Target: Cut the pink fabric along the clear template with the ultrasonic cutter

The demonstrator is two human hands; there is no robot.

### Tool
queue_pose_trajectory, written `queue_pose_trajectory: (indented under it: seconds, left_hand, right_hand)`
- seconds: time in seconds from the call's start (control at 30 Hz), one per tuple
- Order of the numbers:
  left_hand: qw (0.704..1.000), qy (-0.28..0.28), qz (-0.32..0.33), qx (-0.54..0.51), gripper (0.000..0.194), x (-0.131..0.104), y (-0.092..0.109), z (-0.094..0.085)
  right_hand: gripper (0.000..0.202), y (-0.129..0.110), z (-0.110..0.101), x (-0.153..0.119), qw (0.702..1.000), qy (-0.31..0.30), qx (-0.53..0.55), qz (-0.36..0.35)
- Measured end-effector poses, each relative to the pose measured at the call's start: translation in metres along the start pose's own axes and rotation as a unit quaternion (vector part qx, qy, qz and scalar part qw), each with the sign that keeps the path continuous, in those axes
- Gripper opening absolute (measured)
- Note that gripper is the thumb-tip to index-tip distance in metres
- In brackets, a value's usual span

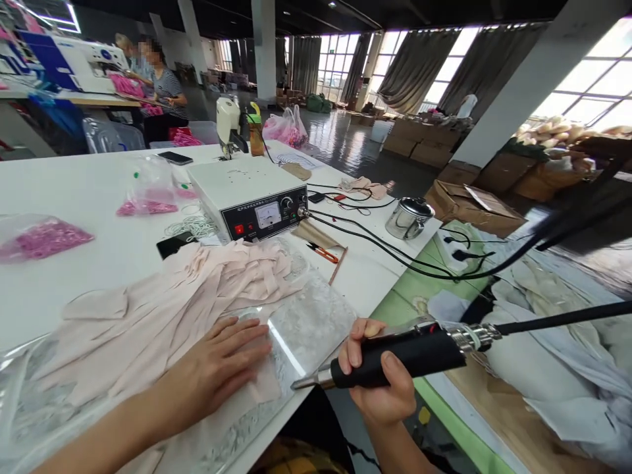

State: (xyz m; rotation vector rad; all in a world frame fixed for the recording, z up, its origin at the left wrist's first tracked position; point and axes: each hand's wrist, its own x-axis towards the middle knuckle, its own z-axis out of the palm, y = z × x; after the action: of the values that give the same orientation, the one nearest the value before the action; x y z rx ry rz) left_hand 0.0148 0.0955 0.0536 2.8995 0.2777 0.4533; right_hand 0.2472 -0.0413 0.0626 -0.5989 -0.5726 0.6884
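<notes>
My left hand (236,359) lies flat, fingers stretched out, on a pale pink fabric strip (265,387). Beneath the strip is a transparent plastic sheet (316,316) on the white table. My right hand (380,375) is wrapped round the black handle of an ultrasonic hand tool (412,355). Its metal tip (303,382) points left, close to the sheet's edge and just right of the strip; whether it touches the sheet I cannot tell. Beyond my left hand lies a loose heap of pale pink fabric strips (197,283).
A control box (264,214) with a dial stands behind the heap. Near it lie orange thread snips (323,253) and a phone (176,245). Black cables (375,245) run right past a metal mug (409,218). Bags of pink pieces (47,238) sit left; people work at the back left.
</notes>
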Motion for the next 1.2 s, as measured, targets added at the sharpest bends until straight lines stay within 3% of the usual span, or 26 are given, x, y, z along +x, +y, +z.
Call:
queue_pose_trajectory:
  seconds: [0.17,0.57,0.83,1.0,1.2]
  left_hand:
    - [0.994,-0.027,-0.019,-0.103,0.032,0.016,0.001,-0.002]
    - [0.984,-0.023,-0.021,-0.175,0.017,0.019,-0.008,0.011]
    - [0.982,-0.011,-0.001,-0.190,0.012,0.020,-0.007,0.007]
    - [0.981,-0.004,0.035,-0.189,0.014,0.021,-0.003,0.000]
    - [0.972,-0.041,0.134,-0.190,0.027,0.022,0.009,-0.010]
  right_hand:
    - [0.019,0.000,0.002,-0.006,1.000,0.018,-0.007,-0.021]
    - [0.019,0.001,0.008,-0.014,1.000,0.023,-0.005,-0.016]
    - [0.021,0.002,0.013,-0.018,1.000,0.019,-0.004,-0.009]
    - [0.020,0.003,0.015,-0.020,1.000,0.011,-0.016,-0.012]
    - [0.021,0.000,0.017,-0.022,0.998,0.032,-0.044,-0.012]
